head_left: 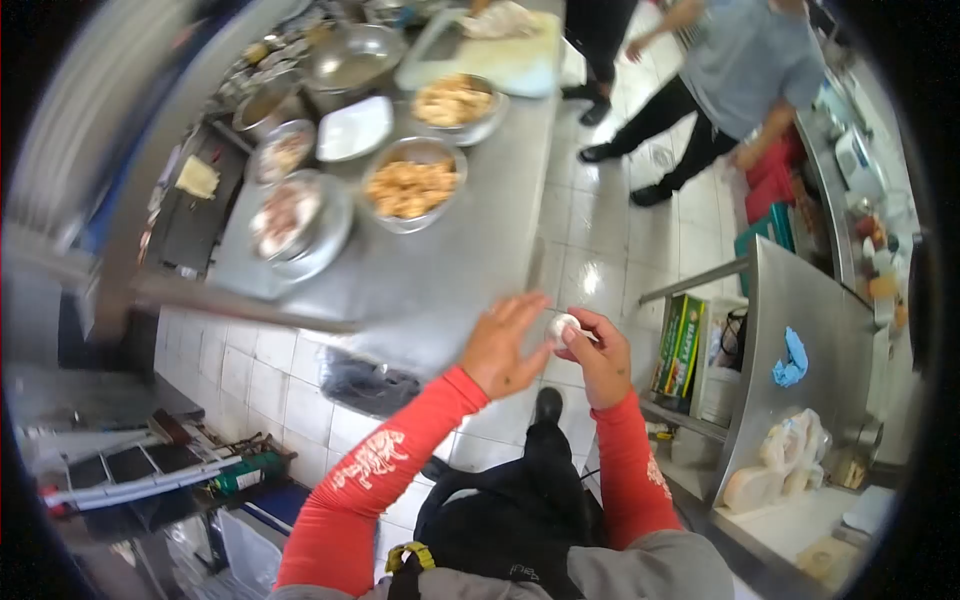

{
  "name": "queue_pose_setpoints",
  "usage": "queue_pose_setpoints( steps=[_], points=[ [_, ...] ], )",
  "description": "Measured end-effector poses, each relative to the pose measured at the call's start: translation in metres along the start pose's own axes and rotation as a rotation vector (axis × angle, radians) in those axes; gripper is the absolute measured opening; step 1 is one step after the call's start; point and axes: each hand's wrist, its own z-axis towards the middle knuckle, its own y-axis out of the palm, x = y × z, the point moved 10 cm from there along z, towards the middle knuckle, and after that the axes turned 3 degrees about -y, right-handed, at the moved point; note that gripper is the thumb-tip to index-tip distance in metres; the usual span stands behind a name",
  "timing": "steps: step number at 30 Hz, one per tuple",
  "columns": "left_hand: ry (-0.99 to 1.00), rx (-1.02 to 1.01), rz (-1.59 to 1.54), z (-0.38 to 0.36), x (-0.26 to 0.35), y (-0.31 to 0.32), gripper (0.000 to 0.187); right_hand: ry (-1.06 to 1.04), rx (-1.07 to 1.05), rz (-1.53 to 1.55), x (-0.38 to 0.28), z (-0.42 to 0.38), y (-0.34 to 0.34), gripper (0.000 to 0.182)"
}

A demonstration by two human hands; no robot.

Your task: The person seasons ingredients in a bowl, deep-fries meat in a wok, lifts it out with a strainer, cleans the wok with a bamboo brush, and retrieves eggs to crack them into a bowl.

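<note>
My right hand (pixel 600 362) pinches a small round white thing (pixel 561 327) between thumb and fingers, in front of my body; its exact kind does not show. Close beside it on the left, my left hand (pixel 503 348) has its fingers stretched out and slightly blurred. The left hand holds nothing that I can see. Both hands are above the floor by the corner of a steel table (pixel 450 275). On that table stand a steel bowl of orange-brown pieces (pixel 412 190) and a bowl of paler yellow pieces (pixel 453 101).
Bowls of pinkish meat (pixel 288 215) and a white dish (pixel 355 128) stand on the table's left part. A person in a grey shirt (pixel 752 70) stands on the tiled floor ahead. To my right, a steel counter (pixel 800 320) bears a blue glove (pixel 790 358) and plastic bags (pixel 790 450).
</note>
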Motion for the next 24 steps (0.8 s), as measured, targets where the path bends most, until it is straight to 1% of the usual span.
queue_pose_setpoints(
  steps=[2, 3, 4, 6, 8, 9, 11, 12, 15, 17, 18, 19, 21, 24],
  points=[
    [-0.135, -0.003, -0.159, -0.061, 0.002, -0.048, 0.056, -0.020, -0.054, -0.039, -0.022, -0.045, 0.063, 0.036],
    [-0.198, -0.010, -0.246, -0.091, 0.001, -0.070, 0.058, 0.000, -0.107, -0.022, -0.019, -0.063, 0.099, 0.035],
    [-0.237, 0.061, -0.276, -0.121, -0.008, -0.095, 0.058, 0.020, -0.157, -0.003, -0.012, -0.080, 0.134, 0.035],
    [-0.314, 0.127, -0.264, -0.175, -0.028, -0.148, 0.055, 0.061, -0.256, 0.054, 0.013, -0.111, 0.206, 0.032],
    [-0.391, 0.207, -0.272, -0.227, -0.056, -0.201, 0.050, 0.111, -0.335, 0.059, 0.044, -0.134, 0.274, 0.033],
    [-0.489, 0.186, -0.323, -0.251, -0.073, -0.223, 0.049, 0.137, -0.375, 0.065, 0.054, -0.143, 0.308, 0.033],
    [-0.571, 0.198, -0.485, -0.292, -0.119, -0.249, 0.046, 0.233, -0.399, -0.022, 0.071, -0.155, 0.366, 0.035],
    [-0.565, 0.211, -0.502, -0.306, -0.133, -0.265, 0.046, 0.281, -0.405, -0.064, 0.080, -0.159, 0.391, 0.035],
    [-0.553, 0.242, -0.568, -0.336, -0.185, -0.306, 0.046, 0.309, -0.476, -0.169, 0.111, -0.151, 0.455, 0.037],
    [-0.568, 0.261, -0.639, -0.352, -0.229, -0.327, 0.046, 0.316, -0.520, -0.144, 0.132, -0.138, 0.499, 0.034],
    [-0.707, 0.246, -0.739, -0.358, -0.238, -0.344, 0.045, 0.311, -0.544, -0.121, 0.147, -0.129, 0.521, 0.034],
    [-0.840, 0.233, -0.725, -0.371, -0.262, -0.356, 0.046, 0.306, -0.569, -0.098, 0.161, -0.120, 0.545, 0.033],
    [-0.894, 0.282, -0.807, -0.389, -0.306, -0.383, 0.047, 0.292, -0.567, -0.053, 0.185, -0.103, 0.595, 0.032],
    [-0.960, 0.371, -0.799, -0.406, -0.359, -0.446, 0.048, 0.295, -0.644, -0.040, 0.216, -0.082, 0.684, 0.033]
  ],
)
